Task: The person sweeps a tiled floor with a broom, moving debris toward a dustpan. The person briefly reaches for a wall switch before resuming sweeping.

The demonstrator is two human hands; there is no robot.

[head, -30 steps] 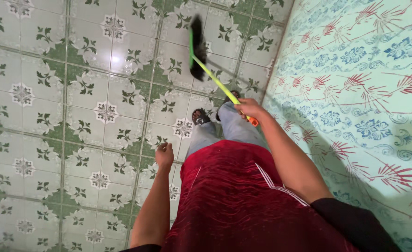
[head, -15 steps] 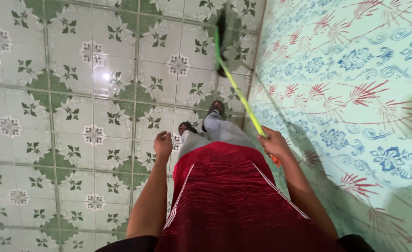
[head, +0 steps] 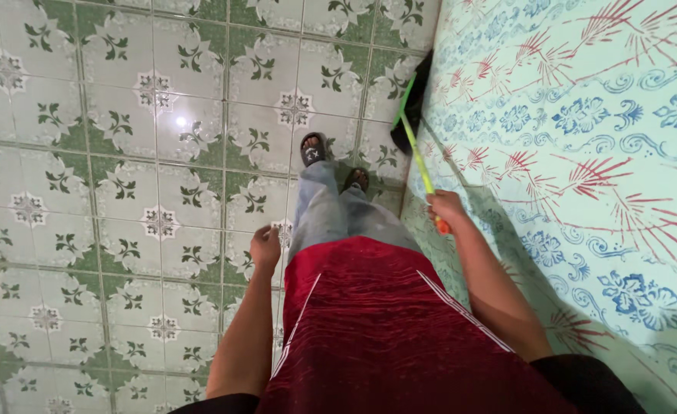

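The right hand (head: 447, 208) wraps the end of the broom (head: 417, 146), so the grip under the fingers is hidden; only a bit of orange peeks out below the palm. The broom's dark bristles (head: 412, 103) blur against the patterned cloth (head: 583, 153), and where they meet the floor cannot be told. The left hand (head: 265, 247) shows its back only; its fingers seem curled, perhaps on nothing. The rear sandal (head: 356, 178) is half covered by the trouser leg. Both upper arms run off the bottom edge.
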